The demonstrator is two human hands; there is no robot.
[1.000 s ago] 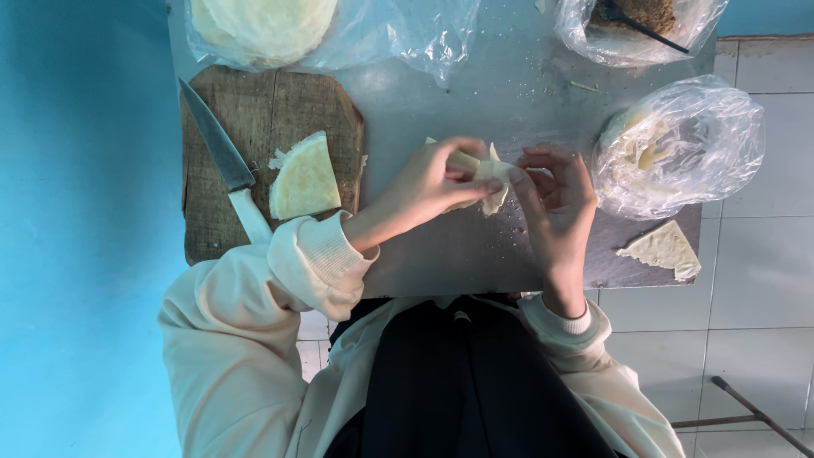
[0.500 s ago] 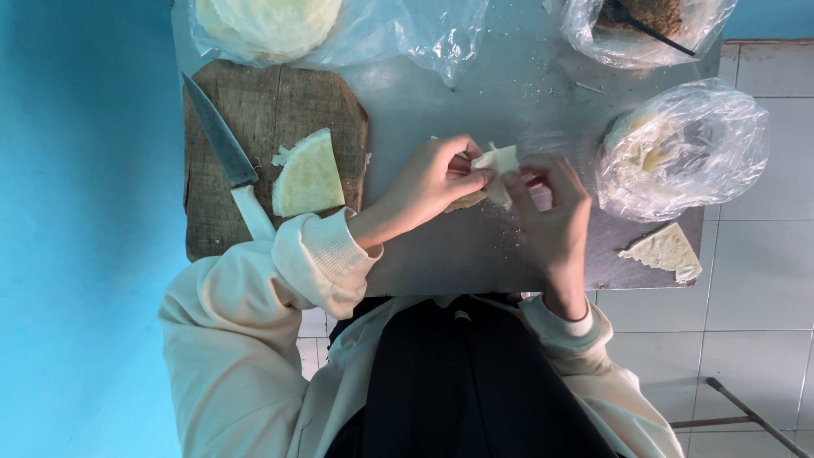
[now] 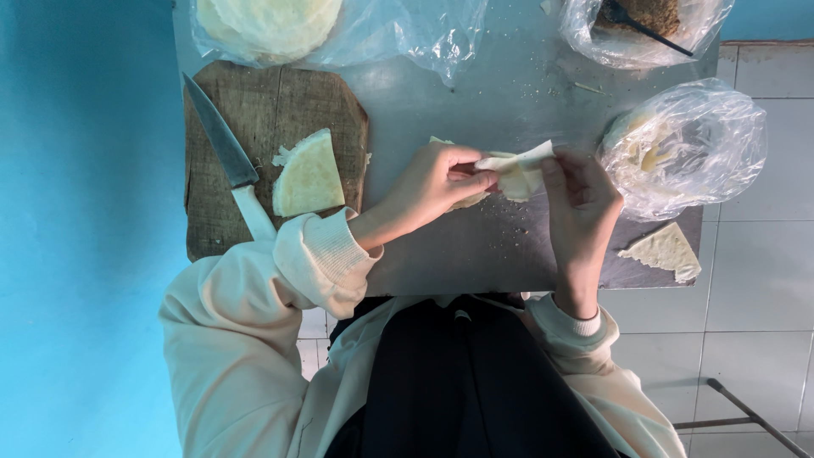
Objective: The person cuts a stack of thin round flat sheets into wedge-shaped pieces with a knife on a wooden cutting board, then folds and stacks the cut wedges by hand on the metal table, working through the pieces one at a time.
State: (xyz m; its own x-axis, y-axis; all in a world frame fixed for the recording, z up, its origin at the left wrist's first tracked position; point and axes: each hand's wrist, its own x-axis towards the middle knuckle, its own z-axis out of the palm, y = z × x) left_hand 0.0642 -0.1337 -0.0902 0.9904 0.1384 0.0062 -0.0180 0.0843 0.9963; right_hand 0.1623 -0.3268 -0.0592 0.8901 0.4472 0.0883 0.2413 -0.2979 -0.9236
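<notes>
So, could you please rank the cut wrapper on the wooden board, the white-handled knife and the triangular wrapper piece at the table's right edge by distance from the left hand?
From the left hand:
1. Cut wrapper on the wooden board, just left.
2. White-handled knife, further left on the board.
3. Triangular wrapper piece, far right, past the right hand.

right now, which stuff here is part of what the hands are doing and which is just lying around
In use:
- left hand and right hand, both pinching the folded dough piece

Lying about:
- knife and cut wedge on the wooden board
- bagged round sheets
- two other clear bags
- wedge at the table's edge
</notes>
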